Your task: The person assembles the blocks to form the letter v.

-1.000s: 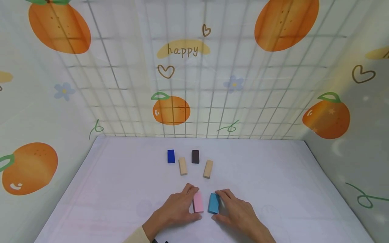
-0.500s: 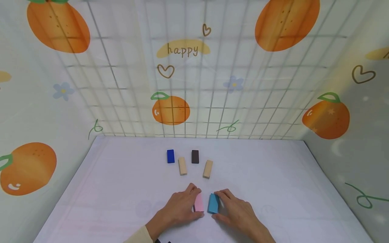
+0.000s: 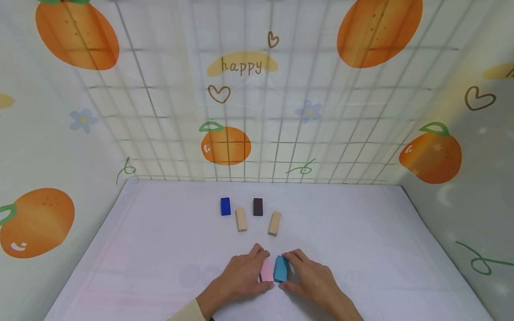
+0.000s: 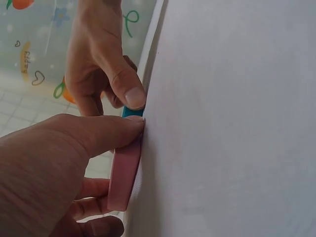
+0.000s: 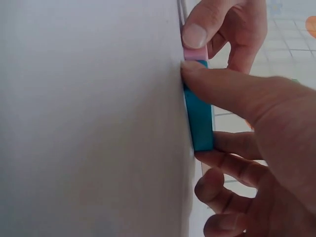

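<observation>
My left hand (image 3: 242, 274) pinches a pink block (image 3: 267, 270) lengthwise, thumb at its near end and fingers at the far end. A teal block (image 3: 281, 269) lies just to the right, held the same way by my right hand (image 3: 313, 276). Both blocks rest on the white tabletop, side by side with a very narrow gap at most. In the left wrist view the pink block (image 4: 124, 173) shows its long face below my thumb. The right wrist view shows the teal block (image 5: 200, 118) between thumb and fingers, with a bit of the pink block (image 5: 196, 53) beyond.
Farther back on the white table (image 3: 160, 240) lie a blue block (image 3: 225, 206), a dark brown block (image 3: 258, 207) and two plain wooden blocks, one left (image 3: 241, 219) and one right (image 3: 275, 223). A fruit-printed curtain (image 3: 172, 133) encloses the back and sides.
My left hand has slid the pink block rightward, narrowing the gap to the teal block. The right hand and teal block have barely shifted, slightly left.
</observation>
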Demonstrator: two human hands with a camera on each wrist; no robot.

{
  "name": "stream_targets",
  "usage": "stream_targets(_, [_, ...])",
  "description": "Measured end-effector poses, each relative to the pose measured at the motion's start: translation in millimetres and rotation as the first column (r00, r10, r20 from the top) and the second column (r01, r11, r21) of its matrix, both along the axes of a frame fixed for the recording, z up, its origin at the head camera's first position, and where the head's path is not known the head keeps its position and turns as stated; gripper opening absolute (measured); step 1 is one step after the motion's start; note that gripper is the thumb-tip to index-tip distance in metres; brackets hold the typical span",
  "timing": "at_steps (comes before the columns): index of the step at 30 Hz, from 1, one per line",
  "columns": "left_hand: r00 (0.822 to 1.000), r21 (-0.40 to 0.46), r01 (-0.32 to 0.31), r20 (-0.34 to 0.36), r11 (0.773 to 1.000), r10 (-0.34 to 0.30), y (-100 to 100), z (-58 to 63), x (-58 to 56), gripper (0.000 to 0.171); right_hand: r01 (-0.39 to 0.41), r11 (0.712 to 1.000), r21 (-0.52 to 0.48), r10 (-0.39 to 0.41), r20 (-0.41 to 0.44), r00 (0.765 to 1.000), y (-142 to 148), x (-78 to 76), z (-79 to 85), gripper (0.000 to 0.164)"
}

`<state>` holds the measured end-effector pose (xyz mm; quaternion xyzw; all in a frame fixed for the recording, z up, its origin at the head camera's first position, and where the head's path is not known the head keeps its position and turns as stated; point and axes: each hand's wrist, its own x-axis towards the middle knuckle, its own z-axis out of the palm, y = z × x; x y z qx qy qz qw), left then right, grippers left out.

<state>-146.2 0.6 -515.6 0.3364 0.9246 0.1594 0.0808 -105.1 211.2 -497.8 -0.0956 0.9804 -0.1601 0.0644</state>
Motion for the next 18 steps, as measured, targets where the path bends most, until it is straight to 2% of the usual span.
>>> stream_targets(8, [0.999, 0.001, 0.014, -0.032, 1.000, -0.014, 1.3, -1.0, 2.0, 0.069, -0.018, 1.000, -0.003, 0.018, -0.032, 0.999, 0.5, 0.3, -1.3, 0.069])
stream_targets(18, [1.000, 0.003, 0.005, -0.026, 1.000, -0.005, 4.2, -3.9, 1.4, 0.070, -0.005, 1.000, 0.001, 0.005, -0.002, 1.000, -0.9, -0.6, 0.3, 0.069])
